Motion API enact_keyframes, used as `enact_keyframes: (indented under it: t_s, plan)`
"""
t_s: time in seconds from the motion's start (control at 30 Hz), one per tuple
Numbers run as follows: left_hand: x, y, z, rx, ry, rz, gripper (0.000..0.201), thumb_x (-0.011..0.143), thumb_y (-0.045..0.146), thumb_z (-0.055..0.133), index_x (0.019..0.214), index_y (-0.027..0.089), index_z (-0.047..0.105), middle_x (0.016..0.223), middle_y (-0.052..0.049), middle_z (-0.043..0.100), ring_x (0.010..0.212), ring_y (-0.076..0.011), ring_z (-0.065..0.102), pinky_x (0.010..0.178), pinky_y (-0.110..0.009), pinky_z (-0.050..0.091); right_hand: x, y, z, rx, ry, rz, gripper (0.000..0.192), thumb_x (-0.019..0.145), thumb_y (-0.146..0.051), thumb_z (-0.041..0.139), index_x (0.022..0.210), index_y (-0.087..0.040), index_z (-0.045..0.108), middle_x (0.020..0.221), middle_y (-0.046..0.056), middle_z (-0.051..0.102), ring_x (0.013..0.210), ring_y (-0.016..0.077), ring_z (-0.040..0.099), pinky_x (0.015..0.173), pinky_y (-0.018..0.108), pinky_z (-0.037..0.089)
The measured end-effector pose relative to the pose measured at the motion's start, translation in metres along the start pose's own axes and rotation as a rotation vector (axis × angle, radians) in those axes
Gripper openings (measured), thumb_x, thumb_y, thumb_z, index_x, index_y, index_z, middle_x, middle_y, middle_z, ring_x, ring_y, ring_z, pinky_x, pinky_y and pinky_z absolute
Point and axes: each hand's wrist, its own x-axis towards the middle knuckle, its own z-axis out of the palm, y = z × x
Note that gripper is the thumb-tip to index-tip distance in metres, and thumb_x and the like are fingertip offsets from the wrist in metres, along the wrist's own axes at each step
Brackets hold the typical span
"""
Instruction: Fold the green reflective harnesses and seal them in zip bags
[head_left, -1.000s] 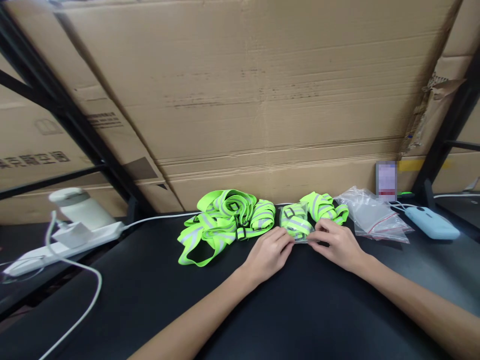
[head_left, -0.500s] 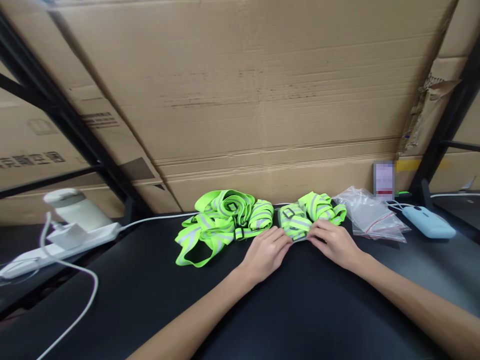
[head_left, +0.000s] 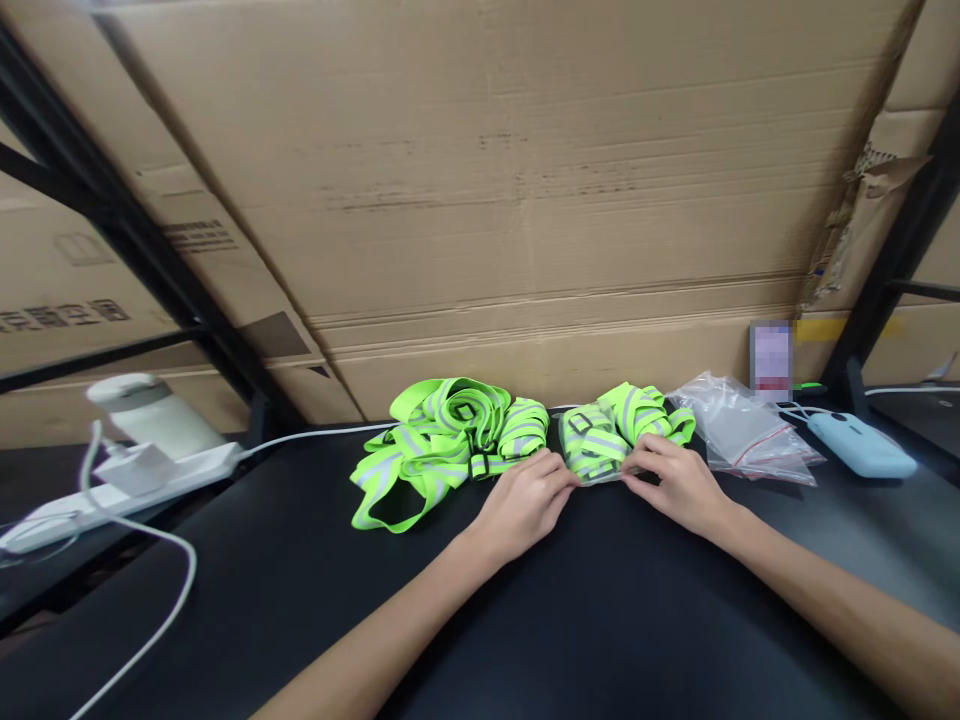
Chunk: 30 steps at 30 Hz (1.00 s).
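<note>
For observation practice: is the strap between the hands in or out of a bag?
In: the strap shows through a clear bag.

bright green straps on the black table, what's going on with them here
A person sits or stands at the black table, with the left hand and right hand at the near edge of a clear bag. A bundled green strap with a black buckle is inside it. Whether the bag is sealed can't be told. More green straps lie in a pile to its left and a bundle to its right, with a stack of clear bags farther right.
</note>
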Motion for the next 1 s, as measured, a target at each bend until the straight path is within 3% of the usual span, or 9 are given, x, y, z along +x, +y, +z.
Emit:
enact_keyframes:
  t_s: [0.13, 0.33, 0.53, 0.77, 0.9, 1.0]
  plan:
    - [-0.002, -0.006, 0.004, 0.014, 0.019, -0.031, 0.019, 0.098, 0.014, 0.053, 0.094, 0.018, 0.071, 0.080, -0.004, 0.065, 0.078, -0.0205, 0.062, 0.069, -0.031, 0.052, 0.000, 0.000, -0.001, -0.017, -0.007, 0.010, 0.018, 0.086, -0.006, 0.062, 0.089, -0.022, 0.070, 0.088, 0.001, 0.067, 0.077, 0.0162, 0.067, 0.066, 0.024, 0.050]
    - [-0.001, -0.002, 0.004, 0.045, 0.030, -0.085, 0.015, 0.094, 0.013, 0.055, 0.089, 0.019, 0.067, 0.083, -0.003, 0.065, 0.082, -0.0213, 0.062, 0.071, -0.033, 0.050, 0.000, 0.001, -0.002, 0.013, 0.007, 0.014, 0.015, 0.089, -0.010, 0.061, 0.086, -0.023, 0.069, 0.087, 0.002, 0.066, 0.076, 0.0168, 0.067, 0.066, 0.026, 0.051]
    - [0.006, 0.008, 0.010, 0.105, 0.042, -0.006, 0.013, 0.099, 0.020, 0.054, 0.096, 0.019, 0.067, 0.088, -0.005, 0.066, 0.085, -0.0221, 0.061, 0.078, -0.036, 0.050, 0.001, -0.002, 0.002, 0.136, -0.028, -0.033, 0.015, 0.097, -0.015, 0.057, 0.092, -0.021, 0.070, 0.093, 0.005, 0.069, 0.082, 0.0177, 0.070, 0.078, 0.030, 0.058]
    - [0.009, 0.000, 0.018, 0.060, 0.127, 0.030, 0.020, 0.100, 0.013, 0.049, 0.096, 0.018, 0.068, 0.091, -0.007, 0.065, 0.085, -0.0210, 0.061, 0.078, -0.035, 0.055, 0.004, -0.011, -0.005, 0.122, -0.029, -0.097, 0.017, 0.098, -0.024, 0.059, 0.106, -0.023, 0.074, 0.102, 0.005, 0.076, 0.097, 0.0205, 0.072, 0.087, 0.033, 0.058]
    - [0.009, -0.002, 0.019, 0.026, 0.142, -0.013, 0.019, 0.099, 0.013, 0.050, 0.100, 0.016, 0.069, 0.104, -0.012, 0.065, 0.098, -0.0247, 0.063, 0.085, -0.040, 0.058, 0.008, 0.002, -0.018, 0.011, 0.079, -0.093, 0.019, 0.098, -0.024, 0.056, 0.100, -0.021, 0.074, 0.097, 0.006, 0.077, 0.092, 0.0214, 0.071, 0.086, 0.036, 0.056]
    - [0.008, -0.003, 0.022, 0.035, 0.107, -0.078, 0.022, 0.099, 0.018, 0.052, 0.113, 0.015, 0.069, 0.115, -0.014, 0.064, 0.108, -0.0286, 0.065, 0.091, -0.045, 0.059, 0.010, 0.028, -0.034, -0.168, 0.156, -0.031, 0.020, 0.097, -0.027, 0.056, 0.095, -0.020, 0.075, 0.097, 0.008, 0.077, 0.095, 0.0235, 0.069, 0.088, 0.039, 0.051]
